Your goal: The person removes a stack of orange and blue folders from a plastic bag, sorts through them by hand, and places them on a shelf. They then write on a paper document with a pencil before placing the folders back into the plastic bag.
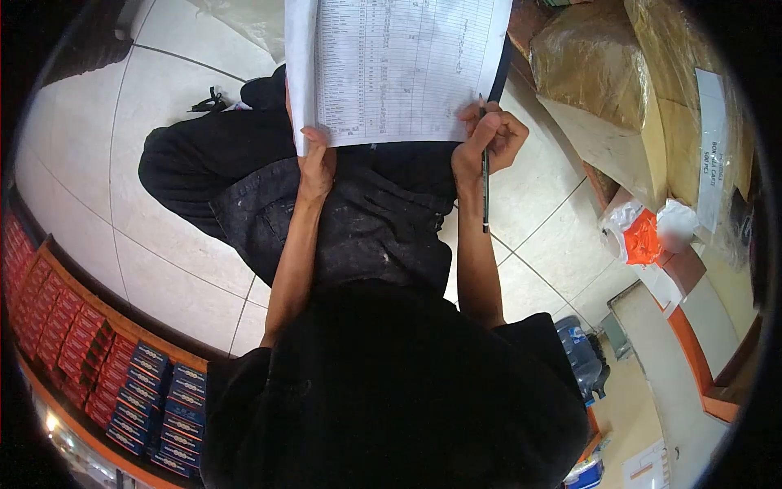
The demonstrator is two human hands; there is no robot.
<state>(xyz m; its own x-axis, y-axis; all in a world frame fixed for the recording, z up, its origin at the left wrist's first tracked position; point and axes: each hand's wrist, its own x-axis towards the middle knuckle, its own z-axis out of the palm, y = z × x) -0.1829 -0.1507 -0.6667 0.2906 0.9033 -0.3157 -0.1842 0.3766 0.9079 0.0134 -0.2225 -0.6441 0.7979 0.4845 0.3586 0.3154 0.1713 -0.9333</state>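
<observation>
A printed table sheet (391, 73) with handwritten marks lies over my lap, on what looks like a dark-edged board. At its lower left corner, my left hand (316, 163) grips the paper edge, thumb on top and fingers hidden underneath. My right hand (490, 143) is closed around a dark pencil (486, 187) at the sheet's lower right edge. The pencil's tip points up and away from me, and its blunt end hangs down past my wrist. Part of my right hand rests against the sheet's margin.
I sit cross-legged on a tiled floor (175, 261). Shelves of red boxes (69, 326) and dark blue boxes (155, 399) line the left. Plastic-wrapped cartons (599, 73) stand at right, near an orange and white wrapper (643, 236). A water bottle (580, 354) lies behind my right side.
</observation>
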